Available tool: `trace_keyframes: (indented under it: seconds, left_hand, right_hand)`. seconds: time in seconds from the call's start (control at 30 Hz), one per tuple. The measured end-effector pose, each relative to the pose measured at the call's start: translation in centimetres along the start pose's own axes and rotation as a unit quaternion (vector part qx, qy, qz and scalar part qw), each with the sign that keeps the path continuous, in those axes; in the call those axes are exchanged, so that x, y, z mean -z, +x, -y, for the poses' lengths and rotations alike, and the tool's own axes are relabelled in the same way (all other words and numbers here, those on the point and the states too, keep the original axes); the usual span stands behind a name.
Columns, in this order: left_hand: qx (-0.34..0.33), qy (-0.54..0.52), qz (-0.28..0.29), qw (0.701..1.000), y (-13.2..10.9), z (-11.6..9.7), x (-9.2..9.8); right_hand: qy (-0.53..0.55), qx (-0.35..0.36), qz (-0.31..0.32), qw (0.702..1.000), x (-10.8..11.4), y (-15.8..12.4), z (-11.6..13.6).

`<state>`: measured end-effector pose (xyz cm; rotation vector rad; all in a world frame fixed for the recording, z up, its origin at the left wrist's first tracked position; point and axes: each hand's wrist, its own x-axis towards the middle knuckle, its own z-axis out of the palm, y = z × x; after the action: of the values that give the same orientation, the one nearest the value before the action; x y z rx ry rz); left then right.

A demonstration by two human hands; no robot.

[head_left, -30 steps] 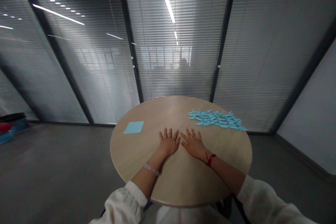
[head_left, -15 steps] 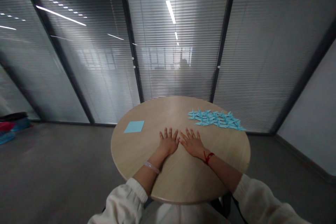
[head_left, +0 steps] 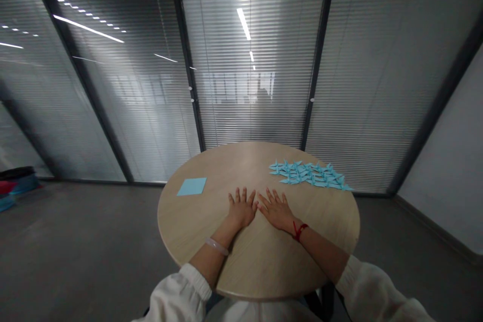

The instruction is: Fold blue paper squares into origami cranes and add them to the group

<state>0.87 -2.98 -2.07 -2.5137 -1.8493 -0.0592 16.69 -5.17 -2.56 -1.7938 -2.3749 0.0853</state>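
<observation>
Blue sheet (head_left: 191, 186): one flat, four-sided piece of paper, lying left of the left fingers and slightly beyond them, apart from them.
Folded blue pieces (head_left: 309, 174): many small, pointed shapes, crowded together beyond the right fingers and off to their right, reaching the rim.
Left hand (head_left: 241, 211): palm down, fingers released and fanned, pointing away from the seated person.
Right hand (head_left: 277, 212): laid flat likewise, fingers spread and relaxed; from where I stand, I cannot tell whether the two thumbs touch.
Worktop (head_left: 271, 261): round, pale wood grain, under all the fingers.
Wrists: behind the left fingers, a pale bangle (head_left: 217, 246); behind the right, a red cord bracelet (head_left: 300, 231).
Blinds (head_left: 249, 121): grey, slatted, behind dark-framed glass, well beyond the fingertips.
</observation>
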Motion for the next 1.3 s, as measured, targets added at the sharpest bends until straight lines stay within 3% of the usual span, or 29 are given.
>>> trace_keyframes:
  seconds: [1.3]
  left_hand:
    - [-0.005,-0.001,-0.001,1.0,-0.1,0.03,0.2]
  right_hand:
    - [0.005,0.007,0.006,1.0,0.02,-0.02,0.04]
